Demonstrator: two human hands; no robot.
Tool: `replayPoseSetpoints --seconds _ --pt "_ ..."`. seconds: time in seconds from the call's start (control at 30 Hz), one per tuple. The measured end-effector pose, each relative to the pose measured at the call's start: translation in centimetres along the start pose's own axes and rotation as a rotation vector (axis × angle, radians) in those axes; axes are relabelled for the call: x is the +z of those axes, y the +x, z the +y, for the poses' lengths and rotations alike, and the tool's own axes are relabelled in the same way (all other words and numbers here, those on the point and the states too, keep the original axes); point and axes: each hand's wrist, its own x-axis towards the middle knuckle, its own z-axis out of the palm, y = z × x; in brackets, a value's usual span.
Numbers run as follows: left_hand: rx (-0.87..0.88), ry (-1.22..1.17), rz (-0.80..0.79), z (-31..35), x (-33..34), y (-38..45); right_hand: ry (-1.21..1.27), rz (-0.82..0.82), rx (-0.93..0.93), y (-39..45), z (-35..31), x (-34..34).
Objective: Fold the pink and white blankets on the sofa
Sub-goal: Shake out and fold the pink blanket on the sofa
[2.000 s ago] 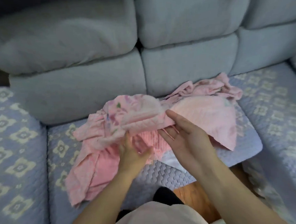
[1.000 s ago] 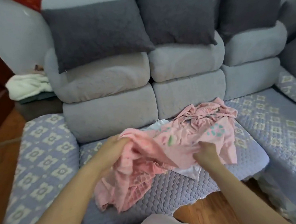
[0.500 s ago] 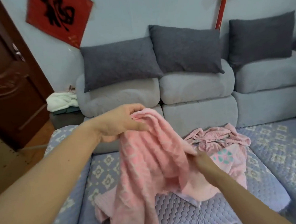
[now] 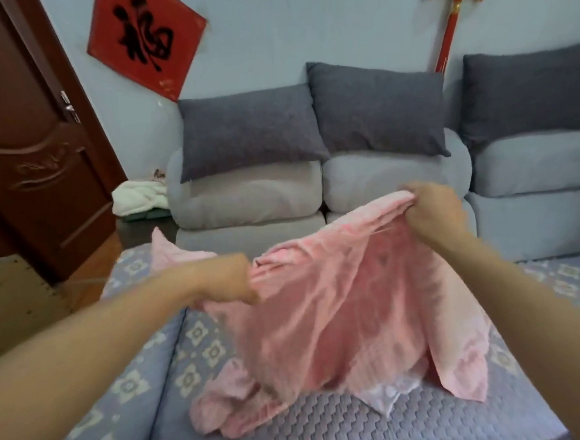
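— What are you working over?
— Your sofa [image 4: 330,426], with the pink blanket [image 4: 340,316] lifted above the seat, its lower end trailing on the cushion.
— How will it handle?
— It looks soft, light and limp; take it at the corners.
— Your hands?
— Your left hand [image 4: 229,280] and right hand [image 4: 433,208] each clutch a bunched edge.
— Anything beneath?
— A white blanket [image 4: 388,393] peeks out. I see no containers.

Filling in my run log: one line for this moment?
left hand: grips pink blanket | right hand: grips it, raised | hem: on sofa
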Motion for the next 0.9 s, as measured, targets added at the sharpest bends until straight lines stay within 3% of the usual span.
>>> replayPoseSetpoints --seconds 0.03,0.1,0.17,0.2,0.23,0.27,0.33,0.4,0.47,0.53,0.67,0.73,0.8,0.83,0.9 --pt "0.035 -0.103 0.040 -0.1 2.5 0.4 0.063 0.055 0.009 -0.5 0.6 0.7" --pt "0.021 -0.662 0.140 -0.2 6.7 1.0 0.218 0.033 0.073 -2.5 1.3 2.5" --pt "-0.133 -1.310 0.210 0.2 9.5 0.5 0.348 -0.085 0.231 -4.2 2.4 4.5" --pt "-0.142 -1.457 0.198 0.3 10.8 0.4 0.366 -0.171 0.278 -5.1 2.9 5.3" --pt "-0.081 -1.436 0.132 0.5 11.8 0.2 0.389 -0.237 0.285 -5.9 3.6 6.2" --pt "0.008 -1.264 0.026 0.4 12.8 0.0 0.401 -0.278 0.284 -6.8 4.0 7.0" --pt "0.126 -0.733 -0.220 0.3 14.0 -0.4 0.406 -0.300 0.285 -8.1 4.2 8.1" --pt "0.077 -0.318 -0.376 0.0 15.1 -0.5 0.388 -0.314 0.220 -8.5 3.8 9.0" --pt "-0.035 -0.140 -0.362 -0.3 15.6 0.1 0.366 -0.311 0.184 -8.2 2.9 9.7" --pt "-0.097 -0.359 -0.268 -1.3 15.6 0.2 0.377 -0.277 0.171 -7.8 2.4 9.9" --pt "-0.233 -1.260 0.009 -3.1 14.6 -0.6 0.315 -0.303 0.096 -6.3 2.6 9.0" --pt "-0.102 -1.339 -0.019 -3.0 13.3 -1.3 0.237 -0.335 0.024 -5.9 2.5 9.1" --pt "0.085 -1.069 -0.213 -3.5 12.0 -2.1 0.169 -0.423 -0.093 -6.6 2.3 9.1" --pt "0.113 -0.776 -0.299 -3.7 11.5 -2.3 0.083 -0.486 -0.180 -7.3 2.5 9.1" --pt "0.099 -0.128 -0.313 -4.6 12.0 -1.9 -0.256 -0.581 -0.430 -9.3 3.0 10.1"
